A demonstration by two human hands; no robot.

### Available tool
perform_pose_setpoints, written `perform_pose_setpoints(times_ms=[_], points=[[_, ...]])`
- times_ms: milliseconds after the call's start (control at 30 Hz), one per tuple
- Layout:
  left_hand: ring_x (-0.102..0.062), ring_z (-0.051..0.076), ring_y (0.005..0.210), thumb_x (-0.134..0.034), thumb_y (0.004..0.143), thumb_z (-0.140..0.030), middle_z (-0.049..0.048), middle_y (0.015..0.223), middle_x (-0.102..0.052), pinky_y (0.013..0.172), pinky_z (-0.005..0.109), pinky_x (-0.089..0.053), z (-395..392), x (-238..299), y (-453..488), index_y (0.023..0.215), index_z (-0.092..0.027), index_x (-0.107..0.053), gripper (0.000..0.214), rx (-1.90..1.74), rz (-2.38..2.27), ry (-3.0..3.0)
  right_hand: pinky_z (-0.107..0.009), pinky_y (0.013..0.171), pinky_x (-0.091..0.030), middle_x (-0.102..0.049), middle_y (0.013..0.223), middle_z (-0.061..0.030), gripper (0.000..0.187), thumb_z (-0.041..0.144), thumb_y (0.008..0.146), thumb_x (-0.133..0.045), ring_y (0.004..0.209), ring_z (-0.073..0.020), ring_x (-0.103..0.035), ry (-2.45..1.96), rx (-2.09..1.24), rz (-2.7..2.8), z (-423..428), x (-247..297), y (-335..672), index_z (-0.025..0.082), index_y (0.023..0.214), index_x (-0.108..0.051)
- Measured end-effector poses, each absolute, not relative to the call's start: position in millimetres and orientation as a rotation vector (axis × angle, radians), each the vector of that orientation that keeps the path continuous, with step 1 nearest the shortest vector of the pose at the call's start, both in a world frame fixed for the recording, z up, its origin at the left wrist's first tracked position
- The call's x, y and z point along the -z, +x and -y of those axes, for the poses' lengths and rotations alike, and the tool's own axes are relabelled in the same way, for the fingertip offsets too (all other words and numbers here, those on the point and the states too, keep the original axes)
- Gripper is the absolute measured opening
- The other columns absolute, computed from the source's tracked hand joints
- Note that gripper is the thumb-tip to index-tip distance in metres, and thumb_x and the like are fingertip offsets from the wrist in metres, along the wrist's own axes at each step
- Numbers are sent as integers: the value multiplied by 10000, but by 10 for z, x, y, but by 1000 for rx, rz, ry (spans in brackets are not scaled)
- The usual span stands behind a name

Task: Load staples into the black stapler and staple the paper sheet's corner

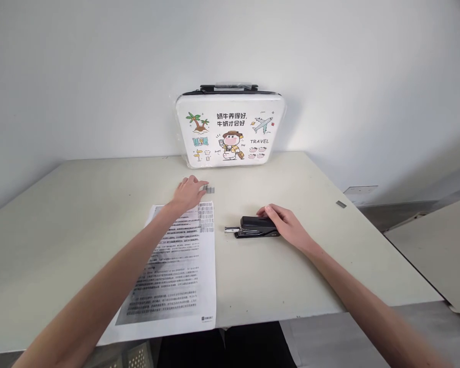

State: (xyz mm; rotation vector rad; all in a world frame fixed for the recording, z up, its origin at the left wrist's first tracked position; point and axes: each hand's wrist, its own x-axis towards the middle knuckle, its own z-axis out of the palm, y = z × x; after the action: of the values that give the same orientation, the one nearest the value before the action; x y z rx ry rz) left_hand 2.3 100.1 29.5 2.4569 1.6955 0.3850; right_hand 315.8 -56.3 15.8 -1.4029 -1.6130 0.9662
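At the top edge of a printed sheet, my left hand (187,194) has its thumb and index finger closing around the left end of some small grey staple strips (210,190). A black stapler (257,228) lies on the table to the right of the paper (176,286). Its silver front part sticks out toward the left. My right hand (285,224) grips the stapler's rear end, fingers behind it and thumb on top. My left forearm covers part of the printed text.
A white case (230,128) with travel cartoons and a black handle stands upright against the wall at the table's back. Another grey staple strip (341,204) lies near the right edge of the pale table (80,204). A white panel (433,250) is at the far right.
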Motion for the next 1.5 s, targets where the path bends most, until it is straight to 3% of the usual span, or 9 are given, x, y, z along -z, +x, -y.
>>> perform_pose_setpoints(times_ms=[233,433,500,633,800,1000,1133,1267,1500], points=[[-582,355,1272,-625,971,-389,115,1233,-673,1170,532,-385,-929,-336,-38,1077,-239,-765,232,-539,-1691,2291,-343,898,-500,-779,1106,-51,518,637,1062,-412,1040,-247,-690,-1411,-979,1626,560,-167,3165,245,969,-738],[-726,262,1041,-437,1039,-656,128,1216,-738,946,411,-570,-588,-431,-56,1173,-189,-699,552,-793,-1492,1931,-355,923,-510,-778,1101,-56,511,630,1063,-419,1061,-249,-699,-1389,-973,1630,548,-130,3175,243,962,-737],[-735,243,1011,-471,1013,-721,132,1207,-742,928,388,-577,-390,-472,-35,1131,-178,-707,604,-904,-1252,1632,-357,911,-523,-779,1089,-62,503,631,1063,-424,1047,-245,-707,-1371,-968,1625,550,-125,3178,240,987,-731],[-711,233,1034,-733,923,-635,124,1195,-741,975,380,-546,42,-546,74,1028,-173,-753,474,-939,-896,1067,-376,907,-540,-774,1056,-69,398,574,1061,-482,1013,-241,-712,-1328,-729,1563,612,-192,3116,240,1030,-697],[-639,295,1304,-747,947,-579,96,1357,-708,1150,431,-454,452,-571,321,1074,-210,-791,392,-877,-710,904,-407,927,-559,-754,1112,-72,170,403,1021,-629,1055,-250,-700,-1216,-270,1716,755,-440,2769,265,1109,-677],[-621,289,1326,-719,985,-523,95,1294,-736,1212,469,-417,658,-574,504,1021,-204,-790,329,-851,-575,865,-425,921,-547,-763,1110,-60,84,266,1028,-650,1016,-242,-712,-1110,-4,1897,769,-604,2332,279,1101,-690],[-649,307,1300,-669,1003,-560,130,1305,-733,1185,489,-450,675,-684,442,1117,-184,-765,405,-838,-626,988,-394,871,-540,-779,1027,-48,119,214,1056,-594,928,-221,-709,-1090,45,1938,769,-630,2317,265,1071,-700],[-657,298,1285,-626,1006,-592,115,1345,-716,1129,485,-490,564,-674,260,1281,-226,-671,460,-985,-1031,1294,-398,853,-529,-778,1022,-52,84,228,1042,-630,964,-239,-695,-1172,36,2126,786,-620,2437,249,1058,-710],[-688,259,1162,-600,986,-507,97,1305,-704,969,414,-562,325,-263,51,1169,-228,-627,335,-990,-1267,1649,-413,905,-533,-783,992,-25,119,151,993,-678,1015,-230,-691,-1295,32,2392,790,-514,2460,247,1017,-745]])
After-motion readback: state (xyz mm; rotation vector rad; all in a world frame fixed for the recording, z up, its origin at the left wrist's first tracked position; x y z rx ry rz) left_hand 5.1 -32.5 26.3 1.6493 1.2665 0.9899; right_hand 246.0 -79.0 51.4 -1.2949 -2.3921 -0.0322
